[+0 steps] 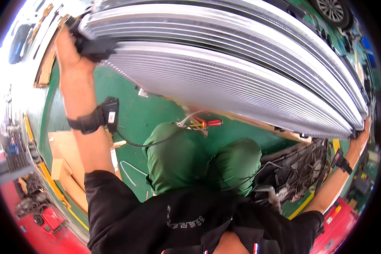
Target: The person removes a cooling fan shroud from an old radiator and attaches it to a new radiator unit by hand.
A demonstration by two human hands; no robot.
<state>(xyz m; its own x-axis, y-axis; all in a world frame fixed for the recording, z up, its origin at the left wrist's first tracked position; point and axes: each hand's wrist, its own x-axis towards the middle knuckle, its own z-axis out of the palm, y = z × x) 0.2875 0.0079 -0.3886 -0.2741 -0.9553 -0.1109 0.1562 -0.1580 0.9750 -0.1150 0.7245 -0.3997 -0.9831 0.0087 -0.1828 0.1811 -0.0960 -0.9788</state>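
Observation:
A large silver car radiator (224, 80), with finned cores stacked in layers, spans the upper part of the view, tilted down to the right. My left hand (72, 57) grips its left end beside a black plastic fitting (95, 48); the fingers are partly hidden behind it. At the lower right corner my right hand (361, 135) holds the other end, its fingers mostly out of sight. Both arms are stretched out, and black straps with small boxes circle the wrists. Below the radiator, between it and my green-clad knees, lie red-handled pliers or similar hand tools (209, 123).
Flattened cardboard (65, 148) lies on the green floor (122, 101) at the left. A dark vehicle part with tangled wiring (296, 169) sits right of my knees. Red equipment (51, 222) stands at lower left, a red case (336, 224) at lower right. A car wheel (331, 10) shows at far right.

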